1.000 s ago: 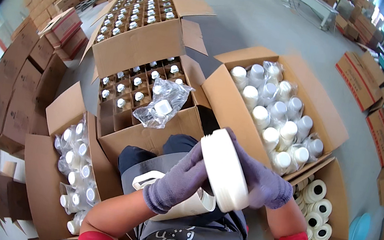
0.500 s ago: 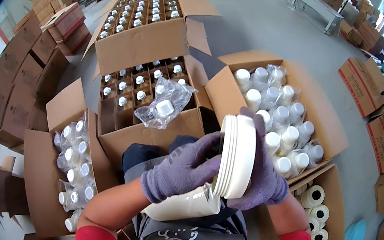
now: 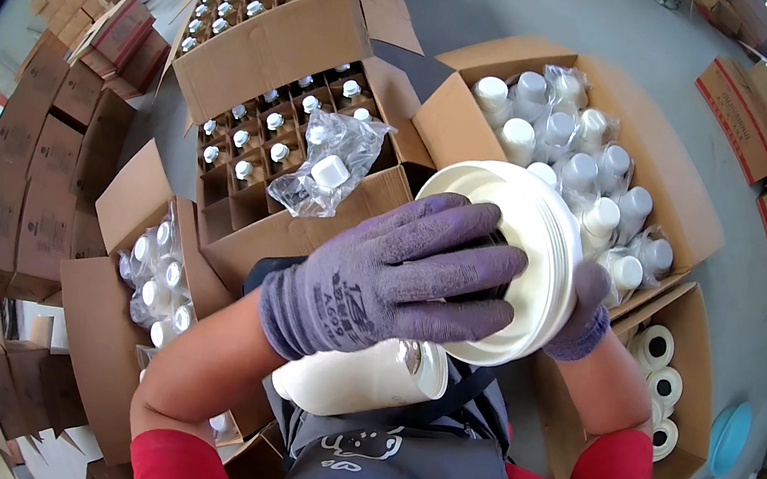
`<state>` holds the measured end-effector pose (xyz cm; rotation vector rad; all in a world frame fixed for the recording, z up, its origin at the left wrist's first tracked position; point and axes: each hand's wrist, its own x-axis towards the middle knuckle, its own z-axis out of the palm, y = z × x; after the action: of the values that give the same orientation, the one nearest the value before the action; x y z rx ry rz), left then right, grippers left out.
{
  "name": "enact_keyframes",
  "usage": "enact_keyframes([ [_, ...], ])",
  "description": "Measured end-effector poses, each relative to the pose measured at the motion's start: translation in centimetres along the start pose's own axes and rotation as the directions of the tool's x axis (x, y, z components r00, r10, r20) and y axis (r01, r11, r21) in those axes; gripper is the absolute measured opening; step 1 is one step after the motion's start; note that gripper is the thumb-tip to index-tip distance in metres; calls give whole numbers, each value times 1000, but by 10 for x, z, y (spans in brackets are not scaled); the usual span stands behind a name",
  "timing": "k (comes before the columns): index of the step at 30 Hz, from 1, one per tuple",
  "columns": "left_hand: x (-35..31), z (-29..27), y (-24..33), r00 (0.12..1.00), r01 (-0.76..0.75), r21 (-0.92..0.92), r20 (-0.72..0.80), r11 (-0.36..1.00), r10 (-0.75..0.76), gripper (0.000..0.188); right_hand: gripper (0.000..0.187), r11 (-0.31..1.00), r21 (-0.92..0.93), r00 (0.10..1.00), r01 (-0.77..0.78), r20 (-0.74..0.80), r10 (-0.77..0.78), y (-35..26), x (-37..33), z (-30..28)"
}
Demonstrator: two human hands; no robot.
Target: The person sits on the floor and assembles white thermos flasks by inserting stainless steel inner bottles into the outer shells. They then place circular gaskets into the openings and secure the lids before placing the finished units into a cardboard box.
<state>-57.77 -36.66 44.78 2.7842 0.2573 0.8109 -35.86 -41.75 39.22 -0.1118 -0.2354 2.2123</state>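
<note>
Since a moment ago the lid stack (image 3: 541, 266) has turned from edge-on to tilted, its hollow underside now facing me, and my left hand (image 3: 387, 281) has spread across that opening. Both hands grip it: left fingers splayed over the face, right hand (image 3: 585, 309) cupping the far rim from behind. It sits in the air in front of my chest, above the jar (image 3: 360, 378) wedged against my apron (image 3: 395, 475).

Thin white plastic, I judge, so light and fairly stiff, but the nested pieces could slide apart, and the smooth surface would slip without these knit gloves. Holding rim against rim, squeezing both sides, seems the safest grip.

Around me stand open cartons: capped bottles (image 3: 579, 161) to the right, a divider box (image 3: 290, 133) ahead with a bagged bottle (image 3: 329, 170) lying on top, more bagged bottles (image 3: 157, 273) to the left, tape rolls (image 3: 660, 347) lower right. Carton flaps crowd close on every side.
</note>
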Motion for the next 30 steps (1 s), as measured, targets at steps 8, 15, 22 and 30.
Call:
enact_keyframes([
  [8,0,10,-3,988,153,-97,35,983,-150,58,139,442,-780,896,443,360,-261,-3,11,-5],
  [15,-29,26,-7,945,-324,276,142,905,294,36,118,947,-320,992,-34,-129,-8,9,2,-17],
  [22,-133,13,-5,692,706,-319,124,632,-711,62,144,503,-862,998,-64,-66,15,13,-14,-60],
  [30,-183,37,32,342,936,-222,385,273,-857,54,140,-96,-995,981,-32,-49,189,42,-14,-73],
])
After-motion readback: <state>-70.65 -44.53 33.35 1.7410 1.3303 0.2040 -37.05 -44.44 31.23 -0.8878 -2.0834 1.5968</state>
